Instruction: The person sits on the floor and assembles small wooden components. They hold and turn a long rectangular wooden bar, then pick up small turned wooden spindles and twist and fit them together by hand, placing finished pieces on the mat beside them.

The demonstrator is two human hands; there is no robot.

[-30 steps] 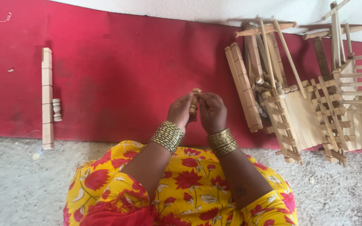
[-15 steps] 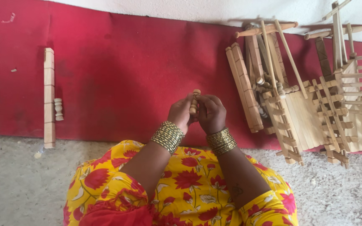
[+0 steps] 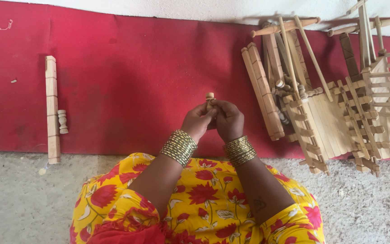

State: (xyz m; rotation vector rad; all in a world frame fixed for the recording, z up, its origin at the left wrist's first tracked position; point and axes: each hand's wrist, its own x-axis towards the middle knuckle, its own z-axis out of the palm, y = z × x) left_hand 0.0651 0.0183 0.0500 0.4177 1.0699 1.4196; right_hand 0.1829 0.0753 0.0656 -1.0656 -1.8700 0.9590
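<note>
The red mat (image 3: 127, 90) lay across the floor ahead of you. On the mat's right end sat a heap of wooden frames (image 3: 330, 104); near its left end lay a long wooden bar (image 3: 52, 108) with a small turned spindle (image 3: 62, 121) just beside it. Over the mat's near edge, your left hand (image 3: 198, 121) and right hand (image 3: 228, 120) pressed together, closed around a small wooden peg (image 3: 210, 99).
</note>
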